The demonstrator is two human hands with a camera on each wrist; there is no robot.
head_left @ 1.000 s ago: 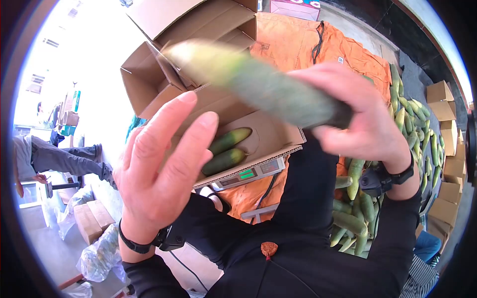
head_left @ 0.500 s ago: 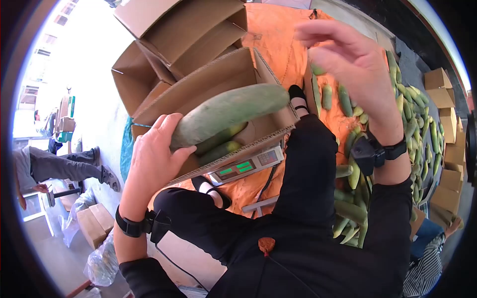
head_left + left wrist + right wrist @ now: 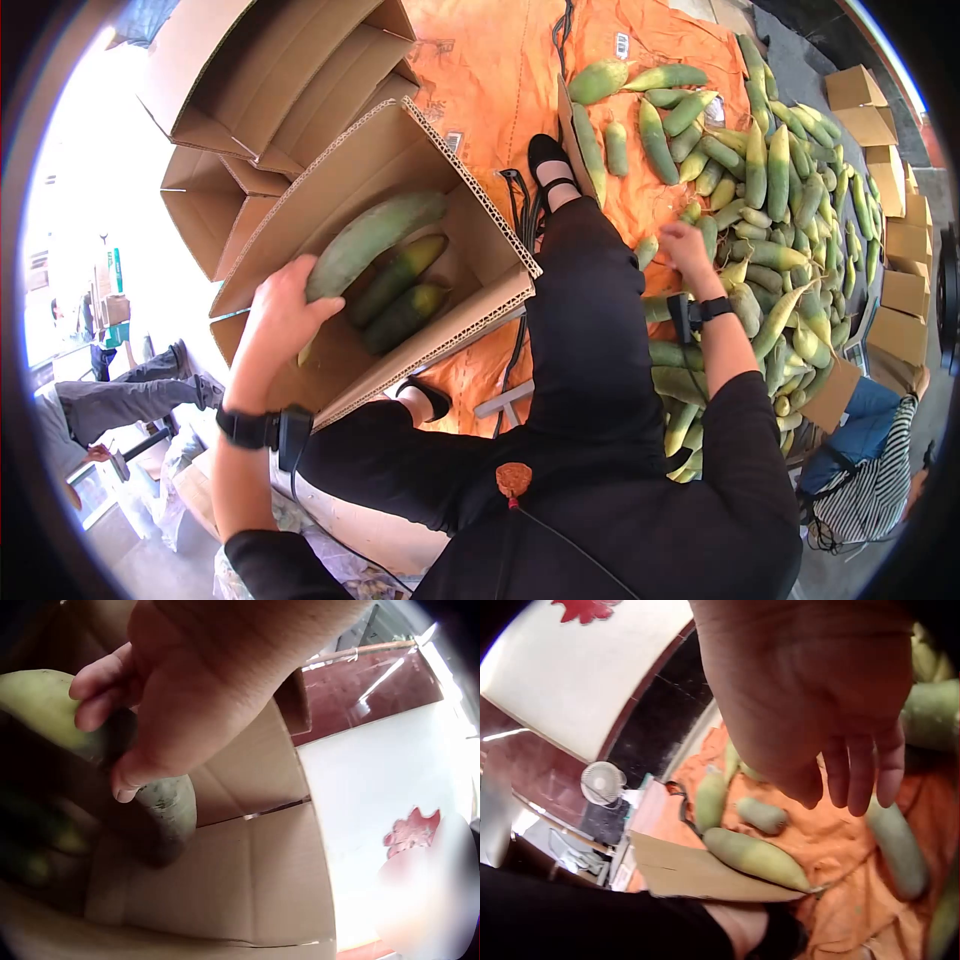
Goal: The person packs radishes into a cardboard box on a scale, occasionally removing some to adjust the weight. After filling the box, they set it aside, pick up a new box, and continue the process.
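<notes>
My left hand (image 3: 280,315) grips one end of a large green radish (image 3: 380,235) inside an open cardboard box (image 3: 350,165). In the left wrist view, thumb and fingers lie on either side of the radish (image 3: 174,810). Next to it in the box lie two darker radishes with yellow-green ends, one radish (image 3: 400,280) nearer the held one and another radish (image 3: 403,318) nearer the box's front wall. Over the edge of the radish pile (image 3: 780,220) hangs my right hand (image 3: 688,250). Its fingers (image 3: 860,769) point down loosely in the right wrist view, holding nothing.
More open cardboard boxes (image 3: 290,70) stand behind the box at the left. An orange sheet (image 3: 490,60) covers the floor, with black cables (image 3: 520,210) across it. Small cartons (image 3: 890,210) line the right side. A person in a striped top (image 3: 870,490) is at the lower right.
The radish passed from my right hand to my left, then went lower into the box. My emptied right hand moved right and down to the pile. The view shifted right.
</notes>
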